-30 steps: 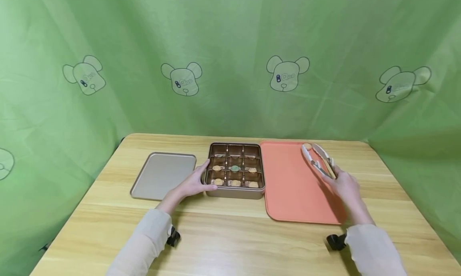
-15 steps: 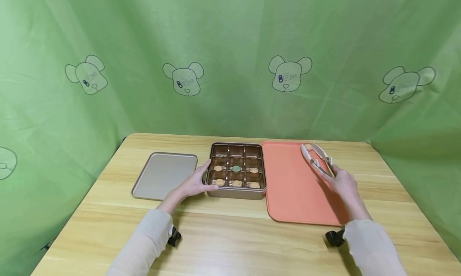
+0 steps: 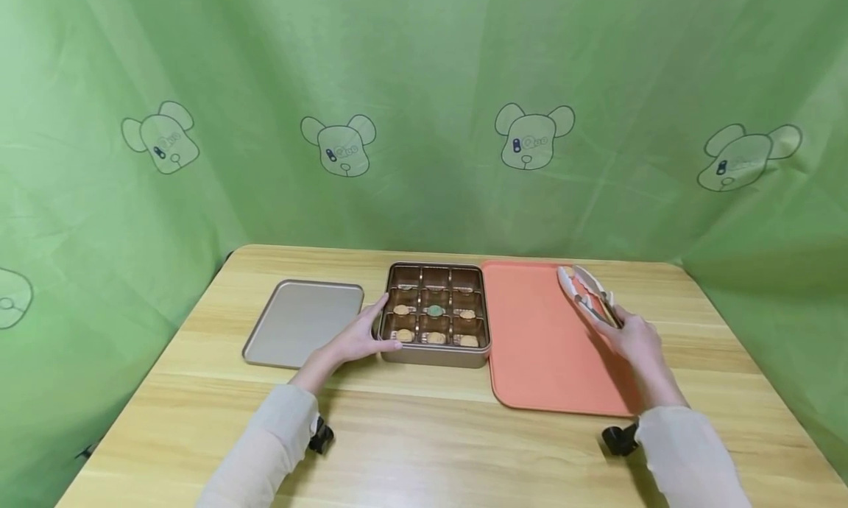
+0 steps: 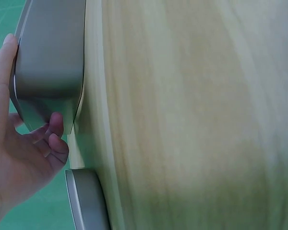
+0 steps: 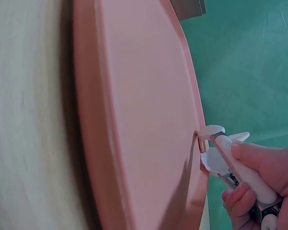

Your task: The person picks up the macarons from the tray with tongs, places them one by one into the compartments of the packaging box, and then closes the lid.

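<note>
A bronze square tin (image 3: 433,358) with a brown divided insert stands mid-table. Small round cookies (image 3: 404,336) lie in its front and middle compartments; the middle one is green. At the tin's left front corner, my left hand (image 3: 354,337) holds it, thumb (image 4: 5,62) on the front rim and fingers along the side. My right hand (image 3: 637,340) grips white-tipped tongs (image 3: 592,303) over the far right of the coral tray (image 3: 543,361). In the right wrist view, a small brown cookie (image 5: 202,144) shows between the tong tips, close to the tray's far edge.
The tin's flat lid (image 3: 301,320) lies on the wooden table (image 3: 411,434) to the left of the tin. The tray sits right against the tin's right side. A green curtain (image 3: 424,191) hangs behind the table and at both sides.
The tong tips have come closer together around the cookie and shifted slightly, so less of it shows in the head view. My left hand and the tin keep their place.
</note>
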Tool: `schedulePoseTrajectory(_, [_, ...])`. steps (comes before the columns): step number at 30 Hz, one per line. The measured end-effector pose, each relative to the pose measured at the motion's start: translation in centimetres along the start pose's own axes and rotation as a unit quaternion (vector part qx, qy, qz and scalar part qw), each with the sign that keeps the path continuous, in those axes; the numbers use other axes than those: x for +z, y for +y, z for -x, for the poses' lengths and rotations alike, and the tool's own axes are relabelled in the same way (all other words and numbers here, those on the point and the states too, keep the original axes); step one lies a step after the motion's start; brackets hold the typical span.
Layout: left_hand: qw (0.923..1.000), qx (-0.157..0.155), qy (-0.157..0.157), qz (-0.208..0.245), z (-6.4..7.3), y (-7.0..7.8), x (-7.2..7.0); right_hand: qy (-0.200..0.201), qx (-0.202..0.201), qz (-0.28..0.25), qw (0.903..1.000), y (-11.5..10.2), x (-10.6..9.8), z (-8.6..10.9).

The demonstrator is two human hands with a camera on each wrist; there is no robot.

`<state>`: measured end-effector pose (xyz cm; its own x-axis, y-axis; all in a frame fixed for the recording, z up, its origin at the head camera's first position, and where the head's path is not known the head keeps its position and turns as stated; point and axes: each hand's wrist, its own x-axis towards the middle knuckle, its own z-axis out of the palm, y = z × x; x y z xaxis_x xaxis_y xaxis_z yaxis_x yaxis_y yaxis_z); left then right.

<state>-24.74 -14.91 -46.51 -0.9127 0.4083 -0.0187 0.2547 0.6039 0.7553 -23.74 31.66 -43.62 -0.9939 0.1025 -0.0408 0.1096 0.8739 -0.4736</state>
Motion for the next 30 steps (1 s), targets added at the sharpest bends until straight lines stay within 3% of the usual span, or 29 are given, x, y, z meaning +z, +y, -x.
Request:
schedulePoseTrajectory(7, [1.0000,-0.003,0.000,0.000,-0.1,-0.1,0.1,-0.004,0.008,-0.005,0.9999,-0.2,-0.1,0.1])
schedulePoseTrajectory(13, [1.0000,-0.004,-0.001,0.000,-0.1,-0.1,0.1,-0.009,-0.019,-0.003,0.9998,-1.2,-0.4,0.6])
schedulePoseTrajectory(24, [1.0000,0.000,0.001,-0.006,-0.2,-0.2,0.1,0.000,-0.065,-0.033,0.9974,-4.8,-0.9,2.3])
schedulePoseTrajectory(30, [1.0000,-0.002,0.000,-0.001,0.0,0.0,0.1,-0.015,-0.082,-0.059,0.9948,-7.0,-1.0,3.2])
